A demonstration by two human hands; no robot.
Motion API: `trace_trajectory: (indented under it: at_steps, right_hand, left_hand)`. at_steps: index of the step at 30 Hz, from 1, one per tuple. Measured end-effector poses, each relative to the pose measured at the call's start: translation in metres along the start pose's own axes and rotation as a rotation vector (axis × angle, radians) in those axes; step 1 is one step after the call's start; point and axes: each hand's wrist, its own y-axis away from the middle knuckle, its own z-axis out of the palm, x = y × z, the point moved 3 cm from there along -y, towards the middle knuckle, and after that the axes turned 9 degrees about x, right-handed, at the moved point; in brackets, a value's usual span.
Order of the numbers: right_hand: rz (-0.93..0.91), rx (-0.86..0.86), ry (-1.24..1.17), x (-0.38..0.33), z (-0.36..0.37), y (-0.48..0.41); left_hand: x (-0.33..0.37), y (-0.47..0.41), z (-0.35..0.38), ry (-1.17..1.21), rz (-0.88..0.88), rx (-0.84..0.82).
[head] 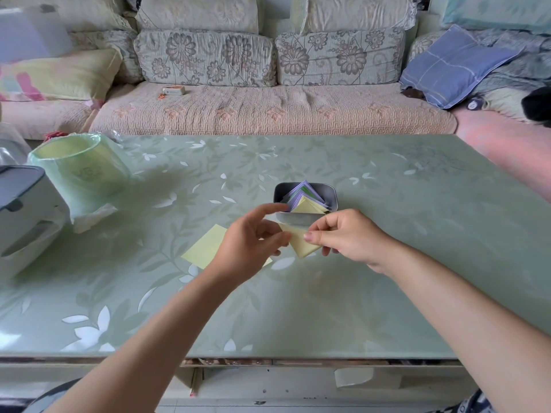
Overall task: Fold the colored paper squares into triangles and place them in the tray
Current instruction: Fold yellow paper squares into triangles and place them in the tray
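Note:
A folded yellow paper (301, 241) is held just above the table, in front of the tray. My right hand (343, 236) pinches its right side between thumb and fingers. My left hand (253, 242) pinches its left edge with the thumb, while the index finger sticks out toward the tray. The small grey metal tray (329, 192) stands just beyond the hands and holds several folded triangles, purple, green and yellow (307, 204). A flat yellow paper square (205, 245) lies on the table, partly hidden under my left hand.
The green floral table (387, 234) reaches to a sofa (268, 111) behind. At the left stand a green-lined bin (80, 165) and a white and grey appliance (26, 210), with crumpled tissue beside them.

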Motion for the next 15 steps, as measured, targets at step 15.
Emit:
trace_trajectory:
  at_steps: [15]
  right_hand:
    - [0.028, -0.157, 0.364, 0.018, 0.003, -0.010]
  left_hand:
    - [-0.022, 0.003, 0.003, -0.358, 0.003, -0.047]
